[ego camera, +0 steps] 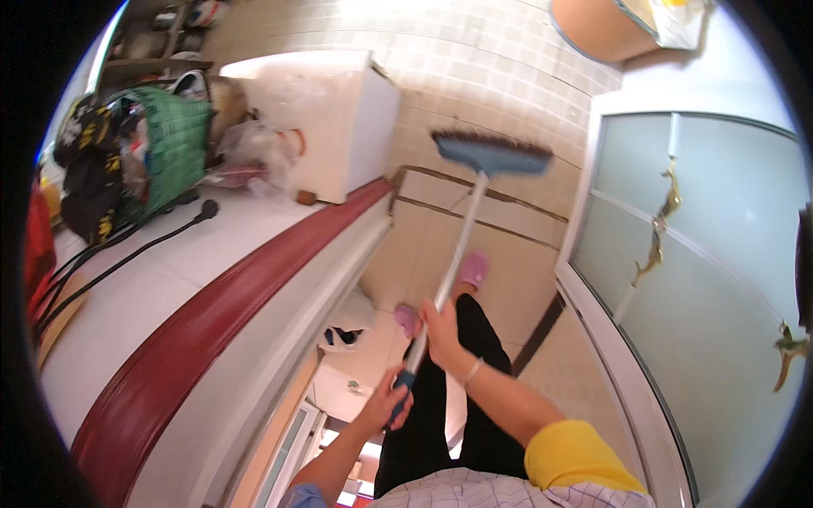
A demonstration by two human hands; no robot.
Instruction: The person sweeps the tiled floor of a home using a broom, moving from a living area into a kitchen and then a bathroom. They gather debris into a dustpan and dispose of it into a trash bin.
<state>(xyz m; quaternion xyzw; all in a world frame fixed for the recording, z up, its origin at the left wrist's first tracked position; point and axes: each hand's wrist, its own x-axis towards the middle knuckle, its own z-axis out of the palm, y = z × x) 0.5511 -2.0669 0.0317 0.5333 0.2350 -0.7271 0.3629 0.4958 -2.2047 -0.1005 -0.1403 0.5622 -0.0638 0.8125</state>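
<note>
A long-handled broom (467, 222) slants away from me, with a blue-grey head and dark bristles over the tiled floor beyond the threshold. My left hand (387, 400) grips the dark blue end of its handle. Higher on the pale shaft, my right hand (439, 330) is closed around it, a thin bracelet at the wrist. The broom head is slightly blurred, and whether its bristles touch the floor is not clear.
A red-edged counter (254, 286) at left holds a green basket (178, 140), plastic bags and black cables. Beside it stands a white cabinet (368, 127). A frosted glass door (718, 254) is at right, a round orange-brown container (603, 28) at top right. Strips mark the threshold (508, 209).
</note>
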